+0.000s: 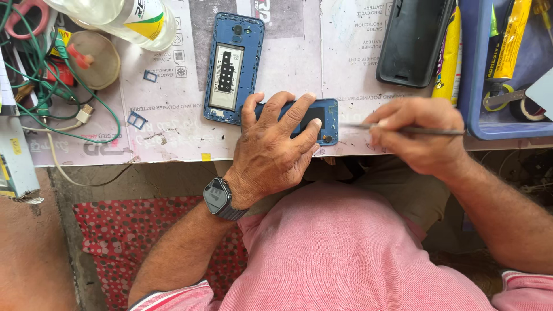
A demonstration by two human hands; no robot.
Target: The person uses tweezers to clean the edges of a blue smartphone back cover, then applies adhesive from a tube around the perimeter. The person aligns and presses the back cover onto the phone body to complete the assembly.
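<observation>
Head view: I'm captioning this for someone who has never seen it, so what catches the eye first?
The left hand presses a blue phone part flat at the table's front edge, while the right hand holds a thin metal tool beside it. Just behind lies an opened blue phone, insides exposed.

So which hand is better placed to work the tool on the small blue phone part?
Right hand: it likely suits, already holding the thin metal tool, tip beside the blue phone part. Left hand pins that part down.

Left hand (271, 151) flat, fingers (296, 112) spread, pressing down; right hand (420, 135) pinched, wrist bent inward.
</observation>
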